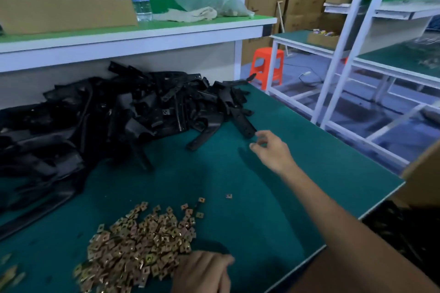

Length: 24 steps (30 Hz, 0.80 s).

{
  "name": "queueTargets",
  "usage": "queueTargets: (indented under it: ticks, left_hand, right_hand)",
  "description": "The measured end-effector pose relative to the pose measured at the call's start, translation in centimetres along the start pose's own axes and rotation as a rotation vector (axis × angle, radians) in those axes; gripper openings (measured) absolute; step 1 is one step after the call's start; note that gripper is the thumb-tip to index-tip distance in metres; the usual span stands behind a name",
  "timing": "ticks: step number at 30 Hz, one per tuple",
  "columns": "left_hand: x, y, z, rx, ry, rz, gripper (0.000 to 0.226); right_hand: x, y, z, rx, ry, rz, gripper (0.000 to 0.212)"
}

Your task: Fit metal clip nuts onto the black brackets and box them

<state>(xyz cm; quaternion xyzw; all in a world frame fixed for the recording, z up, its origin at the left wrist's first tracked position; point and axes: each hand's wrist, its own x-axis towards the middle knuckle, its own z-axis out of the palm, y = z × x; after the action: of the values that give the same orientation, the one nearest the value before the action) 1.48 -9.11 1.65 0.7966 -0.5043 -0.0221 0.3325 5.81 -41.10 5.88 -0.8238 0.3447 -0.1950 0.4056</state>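
1. The pile of black brackets (95, 121) lies at the back of the green table (285, 197), against the wall under a shelf.
2. One loose bracket (244, 122) sticks out of the pile's right edge. It is a flat strip whose long axis runs from far left to near right, with its near end pointing at the right hand (271, 147).
3. The right hand reaches in just right of the pile. Its thumb and forefinger are loosely curled and parted and hold nothing. The fingertips are just beside the strip's near end; I cannot tell whether they touch it.
4. A second bracket (202, 135), slightly curved, lies at the pile's near edge with its free end pointing near left.
5. The heap of brass-coloured clip nuts (142, 240) sits well in front of the pile, and one stray nut (228, 196) lies apart to its right.
6. The left hand (202, 271) rests on the heap's right edge, back up and fingers close together. Blur hides whether it holds any nuts.
7. A cardboard box (421, 173) stands off the table's right edge, far right of the pile.
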Motion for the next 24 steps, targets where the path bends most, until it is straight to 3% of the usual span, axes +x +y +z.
queueTargets:
  ticks: [3,6,9,11,15,21,24]
  left_hand:
    - [0.7,-0.2,-1.1,0.199,-0.156,0.020,0.016]
    - [0.5,-0.8,-0.2,0.119,-0.097,-0.026,0.015]
    - [2.0,-1.0,1.4,0.207,0.141,-0.063,0.021]
    - [4.2,-2.0,1.2,0.255,0.151,-0.074,0.024]
    - [9.7,-3.4,1.4,0.393,0.022,-0.174,0.034]
    - [11.1,-3.5,1.9,0.405,0.042,-0.145,0.011]
    - [8.8,-3.0,1.2,0.329,0.020,-0.191,0.010]
  right_hand:
    - [7.3,-1.8,1.6,-0.154,-0.028,0.022,0.057]
    - [11.7,-1.7,3.7,-0.260,-0.113,0.126,0.082]
    - [12.8,-1.0,6.4,-0.474,-0.035,0.102,0.060]
    - [11.7,-0.7,7.6,-0.515,0.059,0.029,0.044]
    - [6.4,1.1,7.7,-0.460,0.155,-0.098,0.047]
    - [-2.8,2.6,6.0,-0.123,0.132,-0.193,0.030]
    - [-7.0,2.6,5.6,0.019,0.121,-0.188,0.036]
